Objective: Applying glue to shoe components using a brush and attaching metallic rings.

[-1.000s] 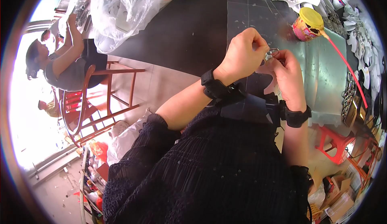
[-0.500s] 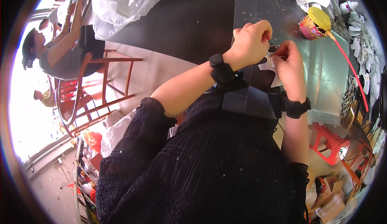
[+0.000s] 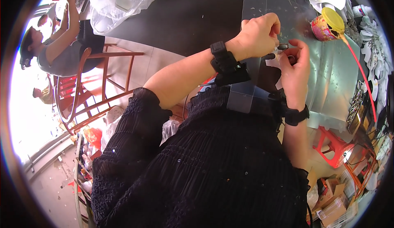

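Two hands work close together, your left hand [image 3: 256, 38] and your right hand [image 3: 296, 71], over the clear plastic sheet [image 3: 255, 6] on the dark table [image 3: 184, 19]. A second ago, the fingertips of both hands are close around the small metal loop [image 3: 283, 46]. Now your right pointer finger is up and bent, and a gap shows between it and the thumb. I think this gives the loop more room on its right side. The same little parts are between your hands, so you seem busy with them, not done.

Your left fingers are bunched up narrow, with the tips by the loop's left end. They hide one another, so I can't say if they pinch it. Your right thumb and pointer make a wide C. The thumb is at the edge of the white cut-out piece [image 3: 273, 61], but I can't see what the other fingers grip.

The loop is grey and shiny, and looks like a thin oval from here. It is between your hands, nearer the sheet's left edge than its right. The white piece is just below it, with notches in its edge. A dark shiny bit [image 3: 292, 59] shows in the C, too small to name. The yellow-topped tub [image 3: 325, 26] is over to the right.
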